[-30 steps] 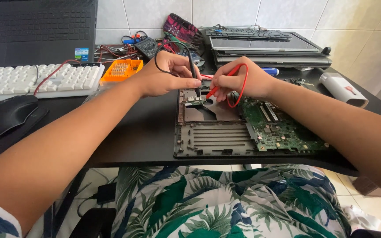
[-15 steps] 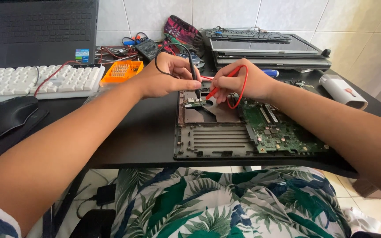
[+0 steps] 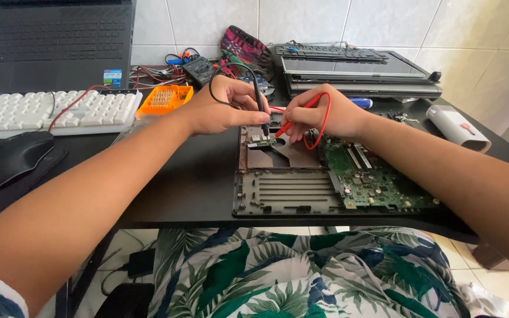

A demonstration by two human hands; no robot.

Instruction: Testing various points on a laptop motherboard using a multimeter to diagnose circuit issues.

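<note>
Left hand (image 3: 222, 109): gripping a black probe (image 3: 260, 109), tip touching the open laptop base (image 3: 284, 176) lying at the desk's (image 3: 195, 176) near edge. Right hand (image 3: 322, 115): pinching a red probe (image 3: 293, 121), its wire looping over the green circuit board (image 3: 372, 176). Lying around: white keyboard (image 3: 42, 112), black mouse (image 3: 10, 156), orange case (image 3: 163, 99), stacked laptops (image 3: 354, 70), white cylinder (image 3: 458, 126).

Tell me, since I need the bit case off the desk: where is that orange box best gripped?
Judging by its pose, grip the orange bit box across its short sides from above: it lies flat, open face up, beside the white keyboard, with red wires close behind.
</note>
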